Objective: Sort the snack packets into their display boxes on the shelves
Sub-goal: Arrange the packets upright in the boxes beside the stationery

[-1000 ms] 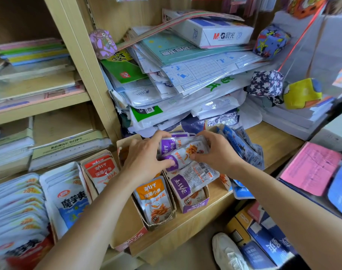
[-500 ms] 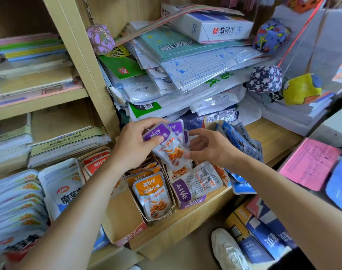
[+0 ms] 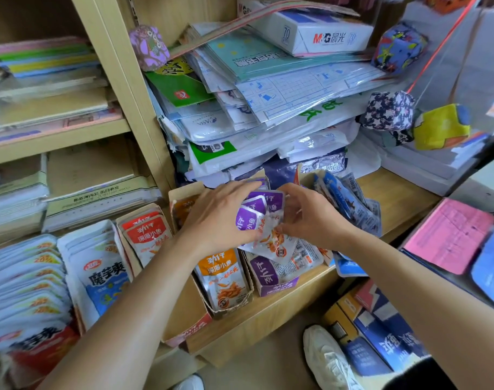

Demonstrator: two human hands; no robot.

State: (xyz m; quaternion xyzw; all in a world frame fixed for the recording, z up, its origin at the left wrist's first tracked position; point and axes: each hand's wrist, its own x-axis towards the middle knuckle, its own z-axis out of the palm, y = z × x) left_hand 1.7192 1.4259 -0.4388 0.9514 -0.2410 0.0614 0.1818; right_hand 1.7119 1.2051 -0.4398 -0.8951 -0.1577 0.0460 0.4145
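Note:
Both hands hold a small bunch of purple snack packets over the purple display box on the lower shelf. My left hand grips the bunch from the left, thumb underneath. From the right, my right hand pinches the same packets. One purple packet lies flat at the box's front. The box of orange packets stands just to the left, partly under my left wrist. A box of red packets sits further left. Blue packets lean behind my right hand.
White-and-blue packets and a fanned row of pale packets fill the shelf's left. A high pile of plastic-wrapped stationery looms right behind the boxes. Cloth cubes hang at right. Boxes and my white shoe are on the floor.
The hands have closed together on the purple packets and brought them down lower over the purple box; the right hand, apart half a second ago, now holds the bunch too.

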